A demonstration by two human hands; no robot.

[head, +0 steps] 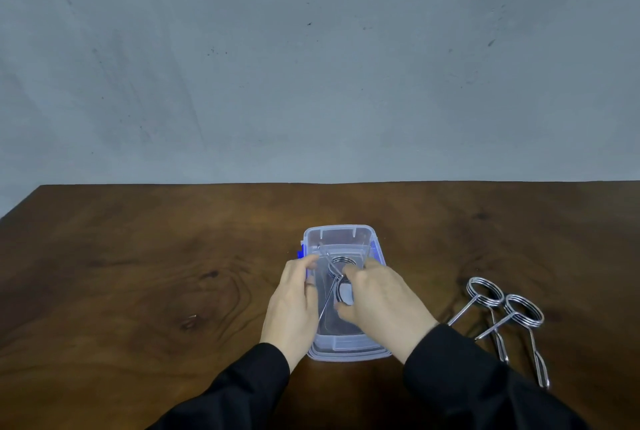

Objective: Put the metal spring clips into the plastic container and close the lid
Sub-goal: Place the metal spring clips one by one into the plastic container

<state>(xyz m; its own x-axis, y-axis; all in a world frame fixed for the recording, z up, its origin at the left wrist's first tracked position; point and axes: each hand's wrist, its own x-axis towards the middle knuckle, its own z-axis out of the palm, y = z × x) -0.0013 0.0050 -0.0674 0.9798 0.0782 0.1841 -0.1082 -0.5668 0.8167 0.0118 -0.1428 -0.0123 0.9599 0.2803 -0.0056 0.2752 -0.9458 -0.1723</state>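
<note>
A clear plastic container (pixel 341 234) with blue side latches (pixel 300 254) stands open in the middle of the table. One metal spring clip (pixel 341 260) lies inside it. My right hand (pixel 381 298) reaches into the container, its thumb and fingers pinched on the coil of a second spring clip (pixel 344 292). My left hand (pixel 294 301) lies along the container's left wall and holds it. Two more spring clips (pixel 485 291) (pixel 524 310) lie on the table to the right, side by side with their handles toward me. I see no separate lid.
The dark brown wooden table (pixel 156 273) ends at a grey wall (pixel 311 66) behind it. Its left corner shows at the far left. Both my arms wear black sleeves (pixel 467 377).
</note>
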